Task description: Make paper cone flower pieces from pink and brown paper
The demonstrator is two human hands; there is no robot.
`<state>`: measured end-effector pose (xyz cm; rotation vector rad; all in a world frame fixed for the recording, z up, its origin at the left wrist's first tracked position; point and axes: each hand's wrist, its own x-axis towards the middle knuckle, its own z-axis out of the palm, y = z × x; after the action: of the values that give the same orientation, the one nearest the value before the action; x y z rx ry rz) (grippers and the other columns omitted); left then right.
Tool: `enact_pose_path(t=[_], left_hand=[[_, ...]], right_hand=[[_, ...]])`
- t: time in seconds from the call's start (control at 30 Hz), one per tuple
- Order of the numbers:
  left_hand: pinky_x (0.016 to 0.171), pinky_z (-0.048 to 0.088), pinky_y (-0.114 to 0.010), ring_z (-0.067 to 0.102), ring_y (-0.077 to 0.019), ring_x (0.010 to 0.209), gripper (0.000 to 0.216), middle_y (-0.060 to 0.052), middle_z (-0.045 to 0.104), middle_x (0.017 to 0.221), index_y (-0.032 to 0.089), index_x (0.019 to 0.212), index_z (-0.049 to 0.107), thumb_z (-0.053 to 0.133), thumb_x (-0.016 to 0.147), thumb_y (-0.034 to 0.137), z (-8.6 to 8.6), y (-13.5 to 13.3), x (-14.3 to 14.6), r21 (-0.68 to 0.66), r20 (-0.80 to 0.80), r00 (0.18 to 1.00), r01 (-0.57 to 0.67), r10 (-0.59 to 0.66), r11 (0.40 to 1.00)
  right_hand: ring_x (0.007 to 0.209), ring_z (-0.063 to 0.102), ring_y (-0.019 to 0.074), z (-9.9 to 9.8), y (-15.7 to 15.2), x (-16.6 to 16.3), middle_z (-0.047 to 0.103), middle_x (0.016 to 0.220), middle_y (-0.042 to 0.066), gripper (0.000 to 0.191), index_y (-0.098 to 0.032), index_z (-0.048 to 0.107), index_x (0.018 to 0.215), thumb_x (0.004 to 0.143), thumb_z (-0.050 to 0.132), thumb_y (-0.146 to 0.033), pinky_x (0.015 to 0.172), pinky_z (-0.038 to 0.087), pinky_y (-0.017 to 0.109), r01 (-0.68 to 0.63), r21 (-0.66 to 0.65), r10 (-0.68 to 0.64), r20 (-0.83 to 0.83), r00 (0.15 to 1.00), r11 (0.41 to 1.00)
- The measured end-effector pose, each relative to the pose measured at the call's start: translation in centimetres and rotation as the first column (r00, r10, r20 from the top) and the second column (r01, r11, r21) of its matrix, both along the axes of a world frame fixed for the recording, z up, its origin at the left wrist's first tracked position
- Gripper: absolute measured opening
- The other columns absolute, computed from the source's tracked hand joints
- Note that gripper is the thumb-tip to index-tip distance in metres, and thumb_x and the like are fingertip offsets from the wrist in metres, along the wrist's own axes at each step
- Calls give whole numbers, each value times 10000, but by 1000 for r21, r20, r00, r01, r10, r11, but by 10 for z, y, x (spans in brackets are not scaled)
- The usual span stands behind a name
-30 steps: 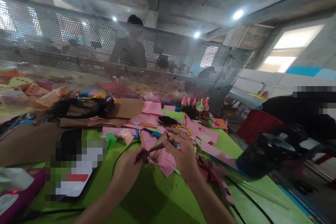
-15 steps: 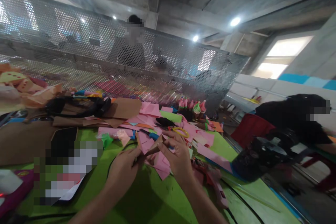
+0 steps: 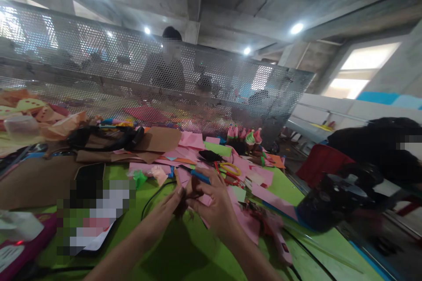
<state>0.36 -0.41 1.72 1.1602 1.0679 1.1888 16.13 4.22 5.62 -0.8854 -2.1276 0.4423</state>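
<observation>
Between my hands is a small brown piece (image 3: 191,189), curled and looking like paper or thin foam sheet, mostly hidden by fingers. My left hand (image 3: 166,208) pinches its left side. Fingers of my right hand (image 3: 214,204) are bent around its right side. Just beyond them lie a blue-handled tool (image 3: 200,176) and a yellow ring-shaped handle (image 3: 231,168), over scattered pink sheets (image 3: 252,180). Right of my right hand rests a pink glue gun (image 3: 279,241) with a cord.
Brown sheets (image 3: 36,182) and a dark phone-like slab (image 3: 89,173) lie left. Small ice-cream-shaped pieces (image 3: 252,137) stand at the back before a perforated metal screen (image 3: 132,70). A dark round container (image 3: 318,206) sits at the right edge. A person in black (image 3: 372,145) sits beyond.
The brown piece, flatter and more visible before, is now curled and more covered by my fingers. My hands have drawn closer together. The view has shifted slightly.
</observation>
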Motion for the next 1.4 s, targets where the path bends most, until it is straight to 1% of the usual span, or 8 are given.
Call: enact_pose_path(t=[0.2,0.4,0.53,0.77,0.87,1.07,1.3,1.4], left_hand=[[1044,418,-408,590,-261,1159,619,-98,688,1208,197,1245,618,512,830,644,-5,2,1,-18,-6,997,-74,74,997],[971,461,-379,625,-242,1006,675,-69,728,1019,208,1118,689,449,798,753,-5,4,1,-9,11,999,-32,33,999],[906,478,-362,612,-223,896,741,-40,698,849,173,1016,709,448,745,812,-5,4,1,-55,14,996,-86,87,995],[779,472,-340,588,-210,774,799,-66,686,816,140,914,708,350,762,838,-16,7,-1,-145,-16,994,-111,110,983],[794,483,-330,608,-215,792,785,-66,701,827,145,926,713,364,766,830,-18,9,-1,-121,15,995,-91,94,988],[940,470,-323,644,-229,884,649,-52,739,861,164,856,744,467,794,749,-7,6,-1,26,27,1000,11,-11,1000],[973,473,-332,649,-265,1008,655,-71,746,996,153,951,731,537,740,741,-4,6,1,-14,39,994,-97,98,995],[977,474,-362,649,-272,1017,705,-88,739,1011,134,996,712,547,709,757,-4,7,0,-50,89,987,-132,136,990]], right_hand=[[1187,506,313,6,-4,-2,629,1292,43,145,-234,704,623,678,808,-148,984,376,474,-35,4,35,95,995,999],[1180,528,280,7,-2,2,636,1284,40,92,-245,714,731,748,789,-195,992,359,454,-78,34,76,47,996,996],[1137,547,276,5,-2,2,673,1219,46,105,-234,715,694,743,794,-186,961,363,444,-101,40,101,12,995,994],[1166,536,251,14,-6,9,658,1227,41,159,-272,742,867,913,592,-300,994,365,429,-201,-119,179,-170,969,972],[1042,589,234,16,-6,11,696,1054,52,140,-260,723,959,872,644,-337,924,421,378,-149,-125,118,-224,967,981],[640,616,151,6,-7,3,657,716,-2,163,-195,672,936,805,585,-150,619,484,260,-195,-363,109,-244,964,911],[705,562,148,9,-5,6,616,774,4,120,-204,659,917,829,583,-174,649,454,254,-61,-164,16,-264,964,985],[733,552,159,12,-6,7,602,766,8,50,-208,690,850,833,644,-199,666,431,265,-86,-95,68,-184,981,992]])
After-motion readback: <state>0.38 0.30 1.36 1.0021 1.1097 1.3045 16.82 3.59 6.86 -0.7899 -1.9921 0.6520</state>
